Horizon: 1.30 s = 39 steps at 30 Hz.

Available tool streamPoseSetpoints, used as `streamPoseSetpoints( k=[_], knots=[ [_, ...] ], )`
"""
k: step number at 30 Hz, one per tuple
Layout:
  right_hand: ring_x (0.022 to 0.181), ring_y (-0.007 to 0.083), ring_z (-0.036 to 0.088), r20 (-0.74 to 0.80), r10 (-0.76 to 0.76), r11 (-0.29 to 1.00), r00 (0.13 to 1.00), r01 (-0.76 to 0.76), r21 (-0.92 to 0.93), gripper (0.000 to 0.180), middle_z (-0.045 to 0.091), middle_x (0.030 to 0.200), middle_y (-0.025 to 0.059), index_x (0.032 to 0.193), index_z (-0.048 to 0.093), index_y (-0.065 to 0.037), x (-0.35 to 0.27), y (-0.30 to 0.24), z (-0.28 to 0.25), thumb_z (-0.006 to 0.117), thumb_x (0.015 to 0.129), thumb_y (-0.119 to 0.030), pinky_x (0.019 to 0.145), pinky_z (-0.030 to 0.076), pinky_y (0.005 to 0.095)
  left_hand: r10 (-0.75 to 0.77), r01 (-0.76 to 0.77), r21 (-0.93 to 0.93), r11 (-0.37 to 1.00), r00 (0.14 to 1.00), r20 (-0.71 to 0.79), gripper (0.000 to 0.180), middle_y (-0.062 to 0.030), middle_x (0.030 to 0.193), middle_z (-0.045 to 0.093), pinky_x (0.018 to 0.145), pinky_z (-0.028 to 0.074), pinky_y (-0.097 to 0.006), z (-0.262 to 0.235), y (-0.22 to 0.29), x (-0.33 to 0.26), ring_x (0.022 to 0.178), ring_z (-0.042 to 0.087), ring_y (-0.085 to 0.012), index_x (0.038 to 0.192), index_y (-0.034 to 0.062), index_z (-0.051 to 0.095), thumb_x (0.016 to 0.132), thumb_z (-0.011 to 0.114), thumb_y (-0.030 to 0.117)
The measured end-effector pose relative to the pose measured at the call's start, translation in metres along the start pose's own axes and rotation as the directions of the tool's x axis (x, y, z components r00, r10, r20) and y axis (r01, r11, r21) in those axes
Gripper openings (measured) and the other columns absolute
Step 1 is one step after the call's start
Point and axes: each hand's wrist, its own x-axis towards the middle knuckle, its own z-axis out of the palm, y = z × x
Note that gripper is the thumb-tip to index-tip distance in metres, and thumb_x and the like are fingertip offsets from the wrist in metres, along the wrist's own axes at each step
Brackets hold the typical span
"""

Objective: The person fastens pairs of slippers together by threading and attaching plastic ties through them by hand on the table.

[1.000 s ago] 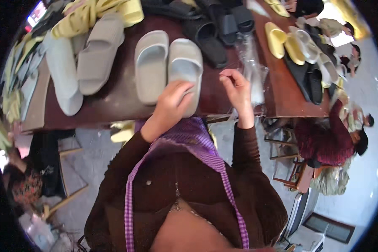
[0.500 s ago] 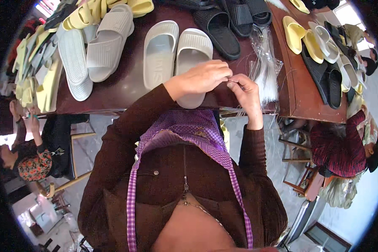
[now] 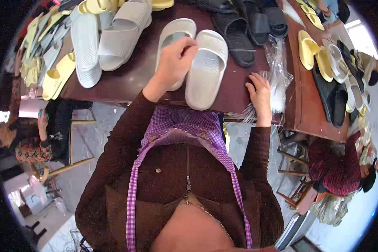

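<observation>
Right hand (image 3: 259,94): lay spread, fingertips on the clear plastic bags (image 3: 277,71) at the table edge (image 3: 126,90).
Left hand (image 3: 175,59): gripped the pale slide pair (image 3: 195,59).
Progress: pair lay unbagged; bagging seemingly remained.
Farther: black slides (image 3: 248,25) waited.

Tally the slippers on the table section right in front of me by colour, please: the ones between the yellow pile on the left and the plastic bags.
Beige slippers, the pair at the left hand: 2
Grey-beige slippers, stacked together: 2, as far as I can tell
Pale blue slippers: 1 showing
Black slippers: about 3; the far ones overlap
Total: about 8
The right hand rests by the plastic bags.
</observation>
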Motion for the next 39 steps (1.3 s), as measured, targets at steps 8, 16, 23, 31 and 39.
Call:
streamPoseSetpoints(
  k=[8,16,23,31,39],
  knots=[
    [0.089,0.0246,0.061,-0.184,0.042,0.992,0.982,-0.02,0.122,0.021,0.065,0.098,0.0138,0.103,0.064,0.0,0.01,-0.064,-0.049,0.062,0.082,-0.003,0.08,0.048,0.0302,0.348,-0.301,0.273,0.914,0.926,-0.146,0.009,-0.0127,0.076,0.058,0.061,0.047,-0.034,-0.024,0.02,-0.042,0.069,0.058,-0.0294,0.085,0.001,0.058,0.077,0.059,0.002],
    [0.072,0.0156,0.058,-0.125,-0.332,0.88,0.935,0.355,0.315,0.016,0.063,0.082,0.0095,0.096,0.064,0.002,0.017,-0.162,-0.041,0.061,0.079,0.004,0.067,0.048,0.0268,0.495,-0.507,0.253,0.824,0.861,0.113,0.014,-0.0121,0.075,0.057,0.059,0.047,-0.034,-0.013,0.049,-0.064,0.066,0.057,-0.0288,0.084,0.0015,0.057,0.072,0.062,-0.002],
    [0.068,0.0166,0.057,-0.119,-0.321,0.873,0.94,0.342,0.347,0.015,0.062,0.08,0.0095,0.092,0.062,0.002,0.018,-0.155,-0.06,0.061,0.078,0.007,0.064,0.046,0.0256,0.584,-0.557,0.287,0.779,0.812,-0.009,0.02,-0.0104,0.075,0.056,0.056,0.046,-0.035,-0.029,0.046,-0.065,0.065,0.057,-0.027,0.083,0.0015,0.057,0.066,0.065,-0.002],
    [0.066,0.0223,0.058,-0.082,-0.335,0.859,0.939,0.34,0.382,0.014,0.061,0.076,0.0092,0.085,0.061,0.0,0.015,-0.182,-0.055,0.064,0.073,0.007,0.06,0.046,0.0301,0.667,-0.636,0.392,0.665,0.742,0.072,0.022,-0.0071,0.074,0.052,0.054,0.044,-0.032,-0.024,0.053,-0.072,0.064,0.053,-0.0219,0.085,0.0009,0.056,0.064,0.061,0.006],
    [0.066,0.0188,0.056,-0.111,-0.395,0.821,0.912,0.404,0.403,0.009,0.062,0.078,0.0112,0.083,0.06,0.002,0.019,-0.172,-0.058,0.063,0.076,0.008,0.061,0.045,0.0278,0.671,-0.649,0.399,0.647,0.734,0.105,0.025,-0.0087,0.079,0.055,0.055,0.046,-0.032,-0.035,0.051,-0.071,0.064,0.055,-0.0229,0.086,-0.0001,0.057,0.062,0.063,0.003]
  ],
)
